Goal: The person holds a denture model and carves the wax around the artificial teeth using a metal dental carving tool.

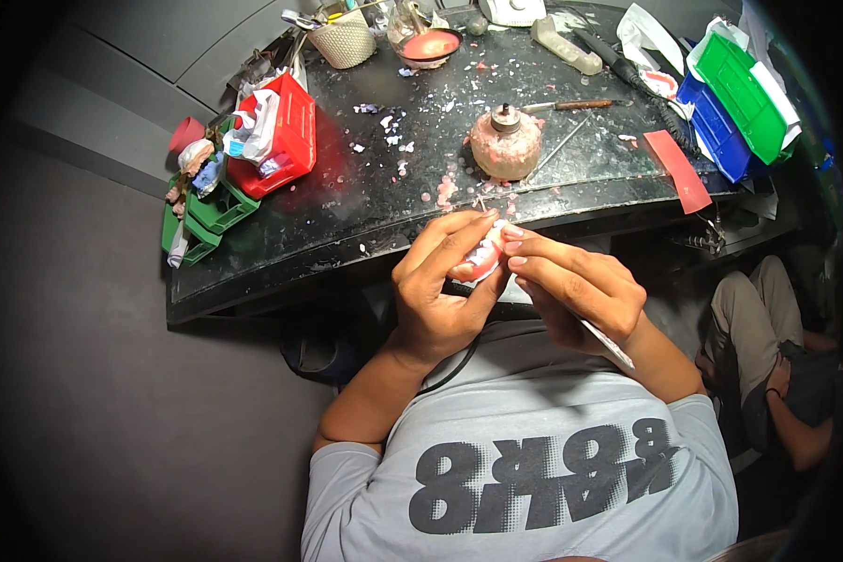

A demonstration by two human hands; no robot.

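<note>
Glossy pink wax denture [482, 259]; dark, polished stone benchtop [365, 215] littered with wax chips.

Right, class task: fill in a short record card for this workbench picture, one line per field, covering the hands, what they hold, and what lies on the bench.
Left hand: grips a pink denture model with white teeth
Right hand: fingertips on the denture model, holding a thin metal tool
Work surface: dark bench, strewn with pink and white wax scraps
Behind the hands: round spirit burner
Bench left: red bin, green bins
Bench right: blue and green bins
Far right: another person seated
</note>
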